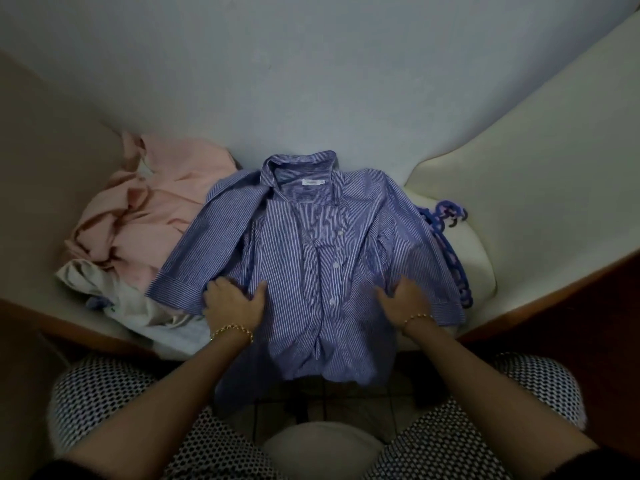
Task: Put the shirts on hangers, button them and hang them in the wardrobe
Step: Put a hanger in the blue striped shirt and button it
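A blue-and-white striped shirt (311,258) lies face up on the pale bed (346,109), collar at the far end, front placket with white buttons running down the middle, hem hanging over the near edge. My left hand (232,301) rests flat on the shirt's left side near the sleeve cuff, thumb spread. My right hand (405,299) lies flat on the shirt's right side. Blue plastic hangers (446,237) lie partly under the shirt's right sleeve. A crumpled pink shirt (152,216) sits to the left.
A cream garment (104,289) lies at the front left below the pink one. A large white pillow (519,174) fills the right side. Brown wooden bed frame edges (554,306) run along both sides. Tiled floor (329,403) shows between my knees.
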